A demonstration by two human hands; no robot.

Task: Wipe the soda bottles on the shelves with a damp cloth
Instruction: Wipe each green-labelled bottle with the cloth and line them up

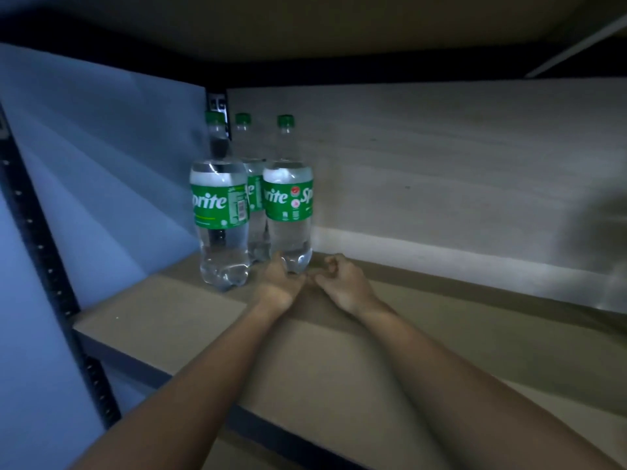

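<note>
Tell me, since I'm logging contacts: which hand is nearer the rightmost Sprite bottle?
Left. The left hand touches the rightmost Sprite bottle at its base; the right hand sits apart, to its right.

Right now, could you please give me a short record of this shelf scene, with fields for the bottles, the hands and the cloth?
place: brown shelf board in a dim rack, pale wall behind
bottles: three clear soda bottles with green caps and labels, upright at the back left corner: left bottle, middle bottle behind, right bottle
left hand: at the base of the right bottle, fingers hidden, grip unclear
right hand: fingers curled, just right of that bottle, contents unclear
cloth: none visible
</note>
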